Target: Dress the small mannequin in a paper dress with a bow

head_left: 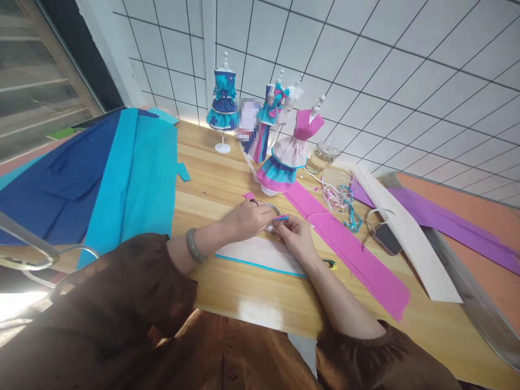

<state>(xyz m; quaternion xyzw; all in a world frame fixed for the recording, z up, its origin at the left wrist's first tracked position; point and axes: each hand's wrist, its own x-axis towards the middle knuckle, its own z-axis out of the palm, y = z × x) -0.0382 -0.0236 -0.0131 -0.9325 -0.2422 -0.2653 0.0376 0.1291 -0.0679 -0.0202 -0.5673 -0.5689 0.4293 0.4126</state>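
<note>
My left hand [252, 221], with a bangle on its wrist, is closed, fingertips together in front of my chest. A pale ring-shaped thing, perhaps a roll of tape [274, 207], shows at those fingertips; whether they grip it is hard to see. Between thumb and fingers my right hand [297, 238] pinches a small folded pink-and-blue piece of crepe paper [281, 218]. The two hands nearly touch. Under them lies a white strip with a blue edge [264, 254]. A yellow-and-black cutter [331, 264], partly hidden, rests beside my right forearm.
Small dress forms in paper dresses, one pink-topped [284, 154], stand at the back. Blue sheets [148, 179] cover the left. A long pink strip [357, 254], tangled ribbons [345, 203], a glass jar [323, 157], a dark phone-like object [387, 239] and a white strip [410, 238] lie right.
</note>
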